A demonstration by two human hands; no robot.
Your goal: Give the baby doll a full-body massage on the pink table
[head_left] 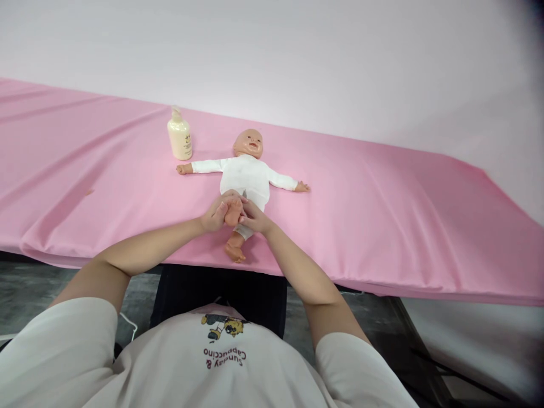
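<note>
A baby doll (pixel 244 174) with a white cloth body lies on its back on the pink sheet, head away from me and arms spread. One of its legs is raised, and the bare foot (pixel 233 211) points toward me between my hands. My left hand (pixel 215 214) wraps round one side of that foot, thumb near the sole. From the other side my right hand (pixel 253 215) grips the same foot, with its fingers partly hidden behind it. The doll's other foot (pixel 235 248) rests near the table's front edge.
A cream-coloured pump bottle (pixel 180 136) stands upright beyond the doll's hand, to the left. The pink sheet (pixel 361 226) covers the table and has folds at both sides. A white wall (pixel 297 62) rises behind it. A white cable (pixel 130 324) hangs below at the left.
</note>
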